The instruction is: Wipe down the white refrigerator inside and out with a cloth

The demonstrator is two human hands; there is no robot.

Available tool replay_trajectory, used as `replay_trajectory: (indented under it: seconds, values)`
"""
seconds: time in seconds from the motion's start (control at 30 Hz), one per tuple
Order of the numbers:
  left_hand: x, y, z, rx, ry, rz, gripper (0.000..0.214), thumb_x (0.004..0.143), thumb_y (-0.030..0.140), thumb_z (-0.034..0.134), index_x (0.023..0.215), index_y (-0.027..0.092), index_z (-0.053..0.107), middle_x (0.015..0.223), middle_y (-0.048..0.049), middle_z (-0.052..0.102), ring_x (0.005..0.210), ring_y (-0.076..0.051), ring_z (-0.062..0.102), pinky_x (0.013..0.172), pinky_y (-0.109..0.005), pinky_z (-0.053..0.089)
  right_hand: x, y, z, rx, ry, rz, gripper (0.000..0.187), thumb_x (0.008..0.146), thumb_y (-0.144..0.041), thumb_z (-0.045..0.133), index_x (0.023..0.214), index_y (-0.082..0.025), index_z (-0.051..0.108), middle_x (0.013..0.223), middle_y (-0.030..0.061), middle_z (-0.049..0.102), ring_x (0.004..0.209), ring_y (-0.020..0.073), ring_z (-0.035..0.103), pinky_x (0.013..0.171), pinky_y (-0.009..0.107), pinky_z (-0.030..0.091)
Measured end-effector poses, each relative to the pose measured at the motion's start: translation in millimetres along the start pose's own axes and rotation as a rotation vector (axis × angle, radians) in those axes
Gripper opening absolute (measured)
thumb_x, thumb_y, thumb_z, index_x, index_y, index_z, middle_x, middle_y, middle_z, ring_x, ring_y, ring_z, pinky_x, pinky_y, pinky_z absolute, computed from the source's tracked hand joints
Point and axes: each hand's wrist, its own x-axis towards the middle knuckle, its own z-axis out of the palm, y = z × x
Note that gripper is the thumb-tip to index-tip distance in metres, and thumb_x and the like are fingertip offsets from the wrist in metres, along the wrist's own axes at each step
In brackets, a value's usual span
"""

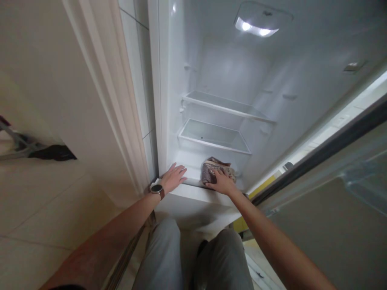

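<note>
I face an open, lit fridge with nothing on its shelves. My left hand, a watch on its wrist, lies flat with fingers spread on the front edge of the fridge's bottom ledge. My right hand presses down on a crumpled brownish patterned cloth that sits on the fridge floor, fingers laid over it. My knees in grey trousers show below the ledge.
Two glass shelves sit above the cloth. The open fridge door stands at the right with a door bin. A white wall and door frame rise on the left; a dark object lies on the tiled floor.
</note>
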Motion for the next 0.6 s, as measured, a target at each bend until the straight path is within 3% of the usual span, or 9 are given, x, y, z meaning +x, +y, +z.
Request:
replay_trajectory:
  seconds: [0.1, 0.2, 0.37, 0.47, 0.6]
  values:
    - [1, -7, 3.5, 0.003, -0.041, 0.059, 0.048, 0.101, 0.037, 0.058, 0.146, 0.022, 0.060, 0.152, -0.0129, 0.059, 0.147, -0.027, 0.049, 0.133, -0.050, 0.016, 23, -2, 8, -0.049, -0.031, 0.010, 0.109, 0.079, -0.085, 0.059, 0.168, -0.037, 0.018, 0.176, 0.0090, 0.012, 0.158, 0.0533, 0.005, 0.121, 0.076, 0.012]
    - [-1, -8, 3.5, 0.020, -0.027, 0.056, 0.051, 0.100, 0.033, 0.060, 0.150, 0.024, 0.057, 0.156, -0.0122, 0.056, 0.147, -0.027, 0.049, 0.133, -0.051, 0.012, 43, -3, 16, -0.050, -0.100, 0.040, 0.115, 0.076, -0.092, 0.054, 0.169, -0.041, 0.008, 0.177, 0.0100, 0.000, 0.157, 0.0578, 0.000, 0.116, 0.083, 0.007]
    - [-8, -1, 3.7, 0.057, -0.015, 0.011, 0.049, 0.104, 0.033, 0.053, 0.151, 0.022, 0.055, 0.159, -0.0119, 0.053, 0.147, -0.028, 0.048, 0.131, -0.051, 0.013, 58, 3, 25, -0.007, -0.100, 0.067, 0.104, 0.083, -0.091, 0.045, 0.168, -0.046, 0.005, 0.178, 0.0073, -0.002, 0.159, 0.0533, 0.000, 0.117, 0.082, 0.005]
    - [-13, 5, 4.3, 0.052, -0.003, -0.043, 0.049, 0.106, 0.032, 0.048, 0.154, 0.024, 0.053, 0.162, -0.0087, 0.050, 0.149, -0.026, 0.045, 0.129, -0.050, 0.018, 61, 15, 19, 0.009, -0.191, 0.140, 0.096, 0.088, -0.088, 0.041, 0.166, -0.049, 0.001, 0.178, 0.0027, -0.008, 0.160, 0.0516, -0.003, 0.118, 0.081, 0.007]
    - [-19, 13, 3.2, 0.034, 0.004, -0.102, 0.051, 0.106, 0.027, 0.041, 0.156, 0.025, 0.049, 0.165, -0.0066, 0.046, 0.153, -0.026, 0.040, 0.125, -0.049, 0.026, 62, 40, 10, -0.089, -0.271, 0.217, 0.102, 0.088, -0.086, 0.044, 0.167, -0.043, -0.004, 0.177, 0.0073, -0.006, 0.161, 0.0484, 0.005, 0.124, 0.073, 0.012]
